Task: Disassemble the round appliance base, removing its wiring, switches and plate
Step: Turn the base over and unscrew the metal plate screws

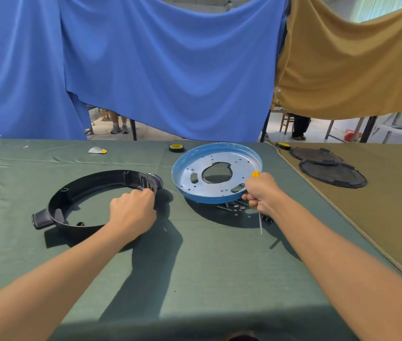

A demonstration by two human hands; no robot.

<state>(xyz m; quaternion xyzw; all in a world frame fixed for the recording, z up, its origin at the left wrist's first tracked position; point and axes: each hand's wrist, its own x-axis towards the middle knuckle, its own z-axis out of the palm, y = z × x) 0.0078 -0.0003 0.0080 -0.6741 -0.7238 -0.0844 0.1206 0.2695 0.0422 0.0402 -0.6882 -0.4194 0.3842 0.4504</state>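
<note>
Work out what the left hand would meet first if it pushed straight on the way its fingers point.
The ribbed section of the black ring: the left hand appears to grip it there with curled fingers, though depth is unclear.

Both bare forearms reach forward from bottom corners, angled inward. Left hand (133, 212) palm down, fingers curled over far rim of black ring (101, 178). Right hand (262, 193) clenched in fist round screwdriver (255, 174), shaft pointing down.

Black ring base (101, 177) beside blue plate (243, 166)
</note>
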